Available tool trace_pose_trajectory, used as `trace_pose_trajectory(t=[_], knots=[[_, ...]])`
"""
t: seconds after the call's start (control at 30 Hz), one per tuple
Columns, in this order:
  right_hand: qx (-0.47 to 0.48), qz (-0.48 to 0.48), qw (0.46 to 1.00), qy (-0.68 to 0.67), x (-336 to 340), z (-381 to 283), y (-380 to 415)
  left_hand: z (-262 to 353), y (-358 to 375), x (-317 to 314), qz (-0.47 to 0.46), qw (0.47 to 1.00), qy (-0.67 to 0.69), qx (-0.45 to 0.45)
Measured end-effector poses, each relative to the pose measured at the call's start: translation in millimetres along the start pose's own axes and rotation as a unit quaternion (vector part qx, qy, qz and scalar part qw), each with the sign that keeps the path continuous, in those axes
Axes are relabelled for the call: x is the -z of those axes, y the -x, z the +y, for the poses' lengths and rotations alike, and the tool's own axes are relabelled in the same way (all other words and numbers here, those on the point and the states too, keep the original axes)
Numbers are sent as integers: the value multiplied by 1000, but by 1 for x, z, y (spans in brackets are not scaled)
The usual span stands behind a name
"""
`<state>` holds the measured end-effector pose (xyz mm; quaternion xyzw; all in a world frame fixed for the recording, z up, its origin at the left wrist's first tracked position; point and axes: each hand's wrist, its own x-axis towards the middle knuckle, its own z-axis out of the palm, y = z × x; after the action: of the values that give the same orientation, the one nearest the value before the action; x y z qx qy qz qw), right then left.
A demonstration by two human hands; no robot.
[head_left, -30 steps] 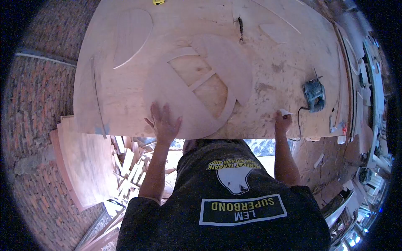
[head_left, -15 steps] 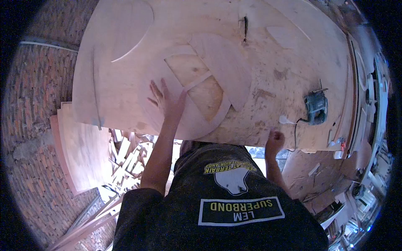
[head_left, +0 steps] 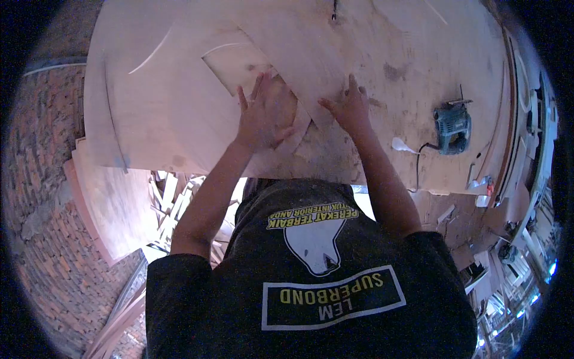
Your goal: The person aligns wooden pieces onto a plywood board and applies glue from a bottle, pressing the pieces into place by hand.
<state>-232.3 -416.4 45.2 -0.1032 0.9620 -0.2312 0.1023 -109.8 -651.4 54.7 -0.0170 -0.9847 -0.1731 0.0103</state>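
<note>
Thin curved wood pieces lie together on the large wooden board point(head_left: 418, 78), around an opening in their middle. My left hand point(head_left: 262, 119), fingers spread, is over the opening and the edge of the left curved piece point(head_left: 206, 113). On the right curved piece point(head_left: 293, 54) my right hand point(head_left: 353, 109) rests near its lower right edge, with the fingers apart. Neither hand is closed round anything.
A green power tool point(head_left: 452, 128) with a black cord stands on the board at the right, beside a white object point(head_left: 403, 145). Wood offcuts point(head_left: 173, 194) lie below at the left, near a brick wall point(head_left: 48, 191). A dark slim tool point(head_left: 334, 9) is at the top.
My right hand has moved from the board's front edge up onto the right curved piece. My left hand has shifted right, over the opening. The whole view has shifted slightly.
</note>
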Motion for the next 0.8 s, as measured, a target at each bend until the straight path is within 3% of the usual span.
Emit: trace_pose_trajectory(t=[0.13,0.33,0.43,0.53,0.63,0.8], knots=[[-3,-89,996,24,14,-5,-17,-3,-38,4,-21,999,-18,-32],[-27,-104,994,-7,16,-3,-29,6,-70,2,-106,991,-43,-65],[67,-41,995,53,1,2,-23,7,-73,0,-130,988,-45,-71],[-33,-120,991,55,17,-19,-25,5,-77,0,-149,985,-51,-72],[3,-92,994,57,7,-11,-22,4,-74,-2,-155,983,-50,-87],[-43,-121,990,53,21,-23,-22,-2,-74,-12,-148,981,-42,-115]])
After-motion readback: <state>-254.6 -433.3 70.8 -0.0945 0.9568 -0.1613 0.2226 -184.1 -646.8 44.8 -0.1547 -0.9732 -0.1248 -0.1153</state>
